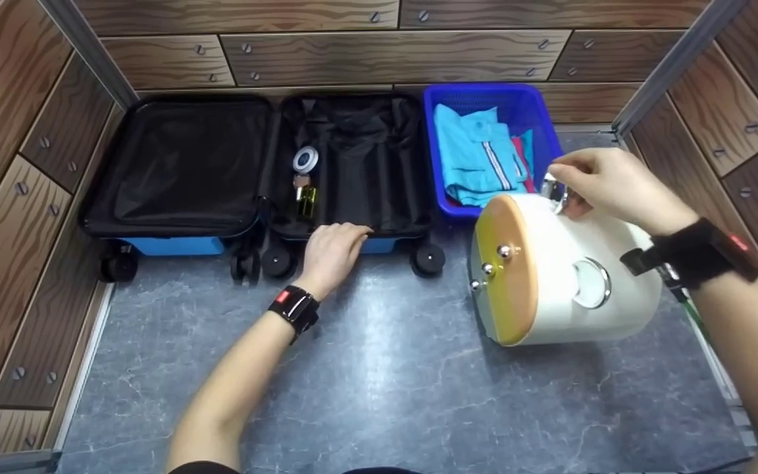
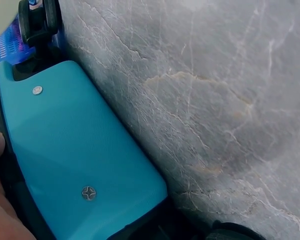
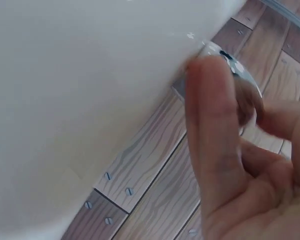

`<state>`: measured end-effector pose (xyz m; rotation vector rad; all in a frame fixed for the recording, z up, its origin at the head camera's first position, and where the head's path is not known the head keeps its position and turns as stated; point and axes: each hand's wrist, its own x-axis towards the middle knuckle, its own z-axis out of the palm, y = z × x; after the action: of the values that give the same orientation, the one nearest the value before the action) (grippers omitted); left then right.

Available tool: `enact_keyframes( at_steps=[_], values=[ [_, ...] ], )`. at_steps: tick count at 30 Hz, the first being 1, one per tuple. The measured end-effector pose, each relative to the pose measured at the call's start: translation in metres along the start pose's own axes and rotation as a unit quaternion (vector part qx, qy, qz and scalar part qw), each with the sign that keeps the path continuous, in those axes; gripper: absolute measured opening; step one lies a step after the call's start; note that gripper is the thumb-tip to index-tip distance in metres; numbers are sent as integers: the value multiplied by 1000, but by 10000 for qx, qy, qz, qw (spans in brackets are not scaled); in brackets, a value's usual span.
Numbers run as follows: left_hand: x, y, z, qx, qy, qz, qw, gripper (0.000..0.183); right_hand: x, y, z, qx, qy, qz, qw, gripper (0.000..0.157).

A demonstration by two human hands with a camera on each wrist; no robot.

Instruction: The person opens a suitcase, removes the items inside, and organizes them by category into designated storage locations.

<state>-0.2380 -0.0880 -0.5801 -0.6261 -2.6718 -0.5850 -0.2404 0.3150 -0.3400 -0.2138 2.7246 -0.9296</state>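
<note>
Fingers [image 3: 215,110] of the right hand [image 1: 606,181] are closed on a chrome handle [image 1: 551,187] set at the top of a white case [image 1: 553,263]. The case is held at the right, over the grey marbled surface [image 1: 379,395]; whether its underside touches that surface cannot be told. Its orange and yellow end, fitted with three chrome knobs [image 1: 487,268], is turned toward the left, and a chrome ring [image 1: 606,283] is seen on its white side. The right forearm is brought in from the lower right, with the wrist bent over the handle.

By the left hand [image 1: 334,253], the near edge of the open suitcase [image 1: 369,164] is touched, palm down, the arm being stretched forward from below. Its fingertips are largely hidden, so it cannot be told how far they are curled round the rim.

Inside the suitcase's right half, a silver round item [image 1: 305,159], a small brown item [image 1: 301,180] and a yellow and black item [image 1: 307,201] are lined up along the left. Just beyond the white case, turquoise clothing [image 1: 478,158] is held in a blue basket [image 1: 543,115]. On the black wrist straps [image 1: 295,308], red patches are lit; any lettering there is too small to be read.
</note>
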Motion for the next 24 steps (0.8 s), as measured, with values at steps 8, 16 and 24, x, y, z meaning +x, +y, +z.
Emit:
enact_keyframes(
  at_steps=[8,16,24],
  values=[
    [1,3,1,27,-95,2,10000,25,-38,14,-28,-1015,-1060,-143,9891,63],
    [3,4,-5,-74,-362,-170,9992,26,-55,27,-24,-1105,-1771,-830,9744,92],
    [14,19,-20,-552,-546,-362,9963,30,-47,23,-20,-1569,-1760,-957,9671,104]
  ],
)
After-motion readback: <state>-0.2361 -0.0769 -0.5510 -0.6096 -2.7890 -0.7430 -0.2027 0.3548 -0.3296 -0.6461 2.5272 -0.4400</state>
